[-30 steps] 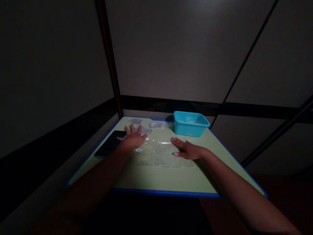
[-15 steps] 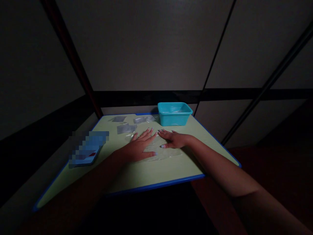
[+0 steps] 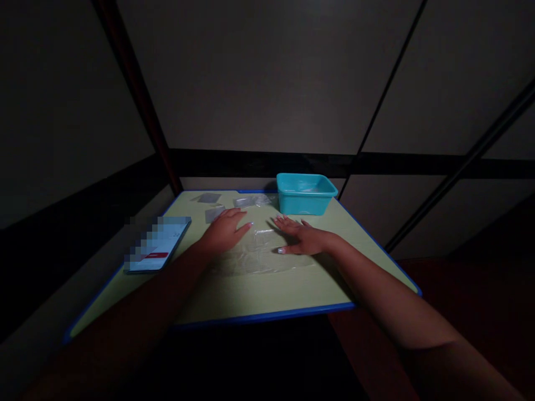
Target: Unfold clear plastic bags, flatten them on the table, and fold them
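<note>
A clear plastic bag (image 3: 254, 256) lies spread flat on the pale table (image 3: 225, 301). Over its right part is my right hand (image 3: 303, 236), fingers outstretched and holding nothing; whether it touches the plastic I cannot tell. My left hand (image 3: 223, 231) is open at the far left of the bag, thumb apart from the fingers. Its fingertips are close to a small folded clear plastic piece (image 3: 212, 214), which they partly cover. Farther back lie another folded piece (image 3: 209, 197) and a crinkled clear one (image 3: 251, 201).
A turquoise plastic basket (image 3: 307, 203) stands at the back right of the table. On the left lies a tablet (image 3: 161, 248), partly pixelated. The table has a blue rim (image 3: 267, 317), and a panelled wall (image 3: 259, 83) rises behind it.
My left hand has moved left and away from my right hand, off the middle of the plastic bag towards the small folded piece. The right hand stays nearly in place. The view has shifted slightly.
</note>
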Tool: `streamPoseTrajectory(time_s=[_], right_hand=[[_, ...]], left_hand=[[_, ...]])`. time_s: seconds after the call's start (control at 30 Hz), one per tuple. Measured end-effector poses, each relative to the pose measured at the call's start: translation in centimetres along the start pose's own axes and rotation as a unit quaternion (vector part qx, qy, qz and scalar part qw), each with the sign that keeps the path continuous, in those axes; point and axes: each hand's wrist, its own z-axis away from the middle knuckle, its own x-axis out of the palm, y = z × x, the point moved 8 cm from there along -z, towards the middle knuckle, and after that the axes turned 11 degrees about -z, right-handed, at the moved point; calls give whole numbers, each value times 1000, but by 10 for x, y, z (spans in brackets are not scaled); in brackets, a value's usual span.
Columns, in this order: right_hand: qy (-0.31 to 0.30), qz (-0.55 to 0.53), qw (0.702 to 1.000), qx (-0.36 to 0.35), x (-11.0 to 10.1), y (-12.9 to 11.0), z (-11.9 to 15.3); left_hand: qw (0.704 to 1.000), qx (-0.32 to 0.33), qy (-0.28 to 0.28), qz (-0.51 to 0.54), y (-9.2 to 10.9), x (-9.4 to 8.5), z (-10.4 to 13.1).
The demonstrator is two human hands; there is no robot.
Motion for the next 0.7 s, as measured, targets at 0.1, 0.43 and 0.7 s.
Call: streamPoseTrajectory(time_s=[0.1,0.43,0.7], right_hand=[[8,-3,999,-31,0,-6,0],[6,-12,999,-45,2,-1,-4],[-59,10,998,-7,14,7,-5]], left_hand=[[998,-44,46,-6,-17,-11,-4],[986,-127,-109,-16,-52,13,-2],[985,-133,-104,27,-56,16,-3]])
